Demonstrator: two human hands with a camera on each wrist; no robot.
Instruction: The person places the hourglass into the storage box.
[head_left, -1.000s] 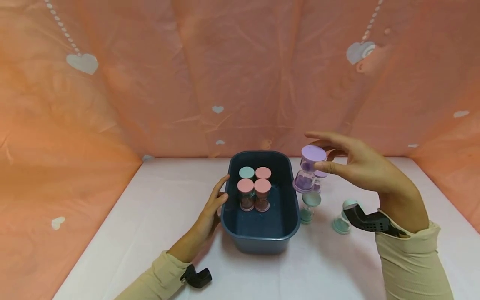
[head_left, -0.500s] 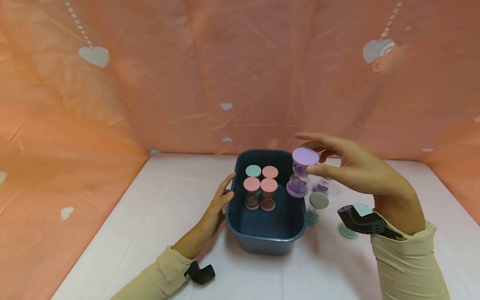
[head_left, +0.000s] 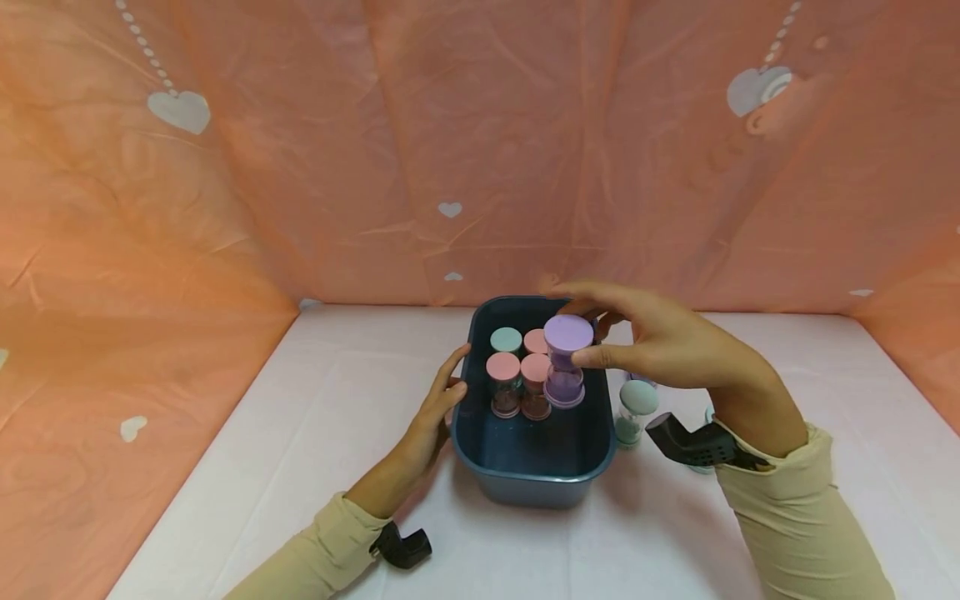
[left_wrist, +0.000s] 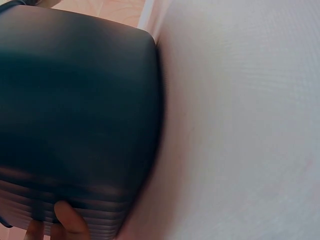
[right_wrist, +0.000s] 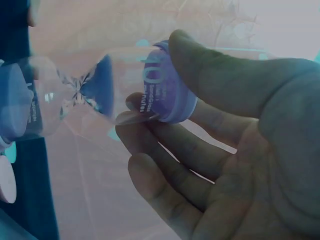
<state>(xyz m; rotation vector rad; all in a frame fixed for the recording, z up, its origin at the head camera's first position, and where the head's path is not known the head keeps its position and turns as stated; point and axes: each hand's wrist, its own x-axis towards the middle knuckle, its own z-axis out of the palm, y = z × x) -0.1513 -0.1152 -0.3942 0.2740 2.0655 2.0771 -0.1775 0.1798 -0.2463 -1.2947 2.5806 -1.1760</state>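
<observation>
Head view shows a white table [head_left: 300, 433] backed by an orange curtain [head_left: 300, 150] with pale hearts. A dark blue bin [head_left: 528, 471] stands near the middle of the table, towards its far edge. The left hand [head_left: 438, 408] rests against the bin's left wall, fingers straight along the rim; in the left wrist view two fingertips [left_wrist: 70, 222] press on the bin's ribbed lower wall [left_wrist: 75, 130]. The right hand [head_left: 652, 346] is above the bin's right half and pinches the top cap of a purple sand timer [head_left: 566, 358] between thumb and fingers. The timer hangs upright inside the bin's rim, just right of the others there, with purple sand in its lower bulb; whether its base touches the bin floor cannot be told. The right wrist view shows the thumb [right_wrist: 220, 75] over the purple cap [right_wrist: 162, 85] and the fingers curled beneath it, the glass waist plain to see. Four timers stand upright in the bin's far left part in a close square: three pink-capped [head_left: 502, 367] and one teal-capped [head_left: 506, 339] at the far left. On the table just right of the bin stands another teal timer [head_left: 633, 408], partly hidden by the right wrist.
</observation>
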